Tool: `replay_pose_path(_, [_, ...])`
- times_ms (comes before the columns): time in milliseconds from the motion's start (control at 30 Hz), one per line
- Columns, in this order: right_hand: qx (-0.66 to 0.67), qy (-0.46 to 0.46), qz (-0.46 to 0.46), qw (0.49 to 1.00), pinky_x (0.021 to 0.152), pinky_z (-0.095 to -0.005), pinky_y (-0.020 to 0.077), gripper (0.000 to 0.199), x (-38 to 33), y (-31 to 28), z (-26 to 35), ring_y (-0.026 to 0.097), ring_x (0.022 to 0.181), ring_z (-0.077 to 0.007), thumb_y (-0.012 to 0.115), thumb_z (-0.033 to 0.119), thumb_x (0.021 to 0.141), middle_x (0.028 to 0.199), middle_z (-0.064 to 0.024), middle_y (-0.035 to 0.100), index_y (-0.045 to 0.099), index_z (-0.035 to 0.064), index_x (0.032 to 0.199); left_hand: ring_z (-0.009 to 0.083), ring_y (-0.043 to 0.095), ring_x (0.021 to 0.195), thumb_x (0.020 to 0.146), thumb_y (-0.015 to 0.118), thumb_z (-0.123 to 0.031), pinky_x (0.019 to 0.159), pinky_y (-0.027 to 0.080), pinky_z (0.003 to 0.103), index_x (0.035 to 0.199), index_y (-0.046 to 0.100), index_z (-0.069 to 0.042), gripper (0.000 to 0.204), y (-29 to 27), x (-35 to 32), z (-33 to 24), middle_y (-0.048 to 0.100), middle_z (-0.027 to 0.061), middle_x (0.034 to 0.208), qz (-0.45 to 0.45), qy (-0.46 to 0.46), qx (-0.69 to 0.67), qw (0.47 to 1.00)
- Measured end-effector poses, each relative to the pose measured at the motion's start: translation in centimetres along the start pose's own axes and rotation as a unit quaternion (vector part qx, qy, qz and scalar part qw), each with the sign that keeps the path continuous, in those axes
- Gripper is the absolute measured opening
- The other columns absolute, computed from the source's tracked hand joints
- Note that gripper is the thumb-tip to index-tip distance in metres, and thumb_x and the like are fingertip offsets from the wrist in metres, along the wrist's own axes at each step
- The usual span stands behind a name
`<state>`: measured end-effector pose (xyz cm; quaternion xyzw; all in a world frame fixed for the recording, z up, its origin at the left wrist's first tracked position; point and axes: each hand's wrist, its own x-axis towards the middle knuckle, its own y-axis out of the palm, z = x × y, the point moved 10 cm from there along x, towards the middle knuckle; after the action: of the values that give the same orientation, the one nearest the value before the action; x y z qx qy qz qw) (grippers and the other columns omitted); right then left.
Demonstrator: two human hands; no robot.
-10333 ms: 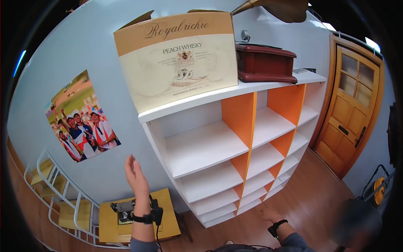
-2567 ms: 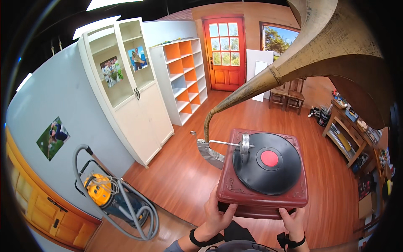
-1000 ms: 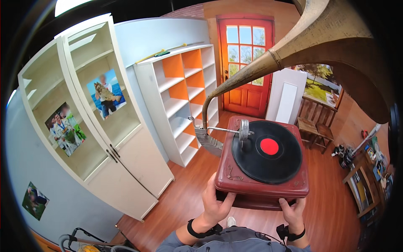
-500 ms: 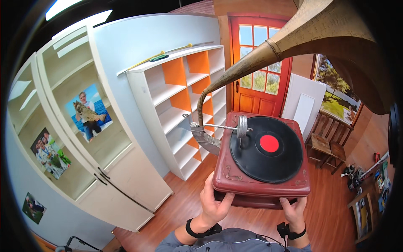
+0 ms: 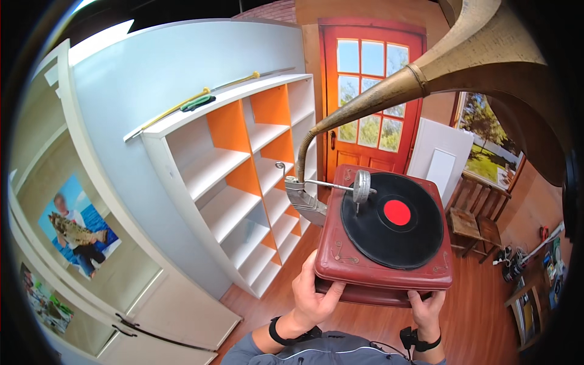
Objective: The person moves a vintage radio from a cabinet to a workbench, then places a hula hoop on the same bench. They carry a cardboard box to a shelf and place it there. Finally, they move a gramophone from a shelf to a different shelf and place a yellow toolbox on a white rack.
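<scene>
I carry a gramophone [image 5: 383, 275] with a dark red case in front of me, gripping its near side with both hands. A black record [image 5: 365, 240] with a red label lies on its top. The silver tonearm head [image 5: 362, 187] rests over the record, and a large brass horn [image 5: 377, 97] rises from the case's left side toward the upper right. My left hand [image 5: 313, 295] is closed on the near left corner, thumb on the front. My right hand [image 5: 427, 310] is closed on the near right corner. The fingers under the case are hidden.
White shelving [image 5: 213, 159] with orange dividers stands ahead to the left; a yellow rod [image 5: 176, 111] and something green lie on top. A pale cabinet [image 5: 173, 301] is at the left. A red door [image 5: 372, 79], wooden chairs [image 5: 465, 222] and a cluttered table [image 5: 535, 283] are beyond and right.
The view has moved forward: the shelving looms larger and the cabinet slides out toward the left. The gramophone stays in both my hands, with the same hold.
</scene>
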<state>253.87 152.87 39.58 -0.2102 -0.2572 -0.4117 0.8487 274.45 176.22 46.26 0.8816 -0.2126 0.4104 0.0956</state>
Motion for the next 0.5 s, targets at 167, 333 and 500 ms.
replay_pose_path(167, [-0.019,0.007,-0.041,0.999,0.111,-0.0399,0.0373,0.069,6.2,4.7,-4.3,0.052,0.126,-0.0237,0.078,0.014,0.088,0.138,-0.0126,0.054,0.042,0.0001,0.145,0.0250,0.072,0.099,0.090,0.075,-0.010,0.086,0.055,0.032,0.141,0.045,0.008,0.061,-1.2,7.4,7.2,0.071,0.0186,0.113,0.018,0.010,-0.002,1.000])
replay_pose_path(333, [-0.034,-0.006,-0.051,0.998,0.104,-0.0380,0.0434,0.068,12.4,8.8,-6.5,0.057,0.119,-0.0230,0.082,0.016,0.087,0.133,-0.0130,0.057,0.046,-0.0001,0.142,0.0250,0.072,0.100,0.090,0.075,-0.009,0.086,0.055,0.033,0.141,0.044,0.009,0.062,-1.7,12.8,12.8,0.071,0.0193,0.114,0.023,0.008,0.004,1.000])
replay_pose_path(500, [-0.035,-0.020,-0.041,0.998,0.107,-0.0396,0.0409,0.070,19.4,12.2,-11.4,0.054,0.122,-0.0247,0.081,0.018,0.086,0.134,-0.0138,0.055,0.044,-0.0010,0.143,0.0265,0.071,0.102,0.089,0.075,-0.007,0.088,0.055,0.034,0.141,0.044,0.009,0.063,-1.6,18.6,18.5,0.070,0.0198,0.115,0.011,0.011,0.018,1.000])
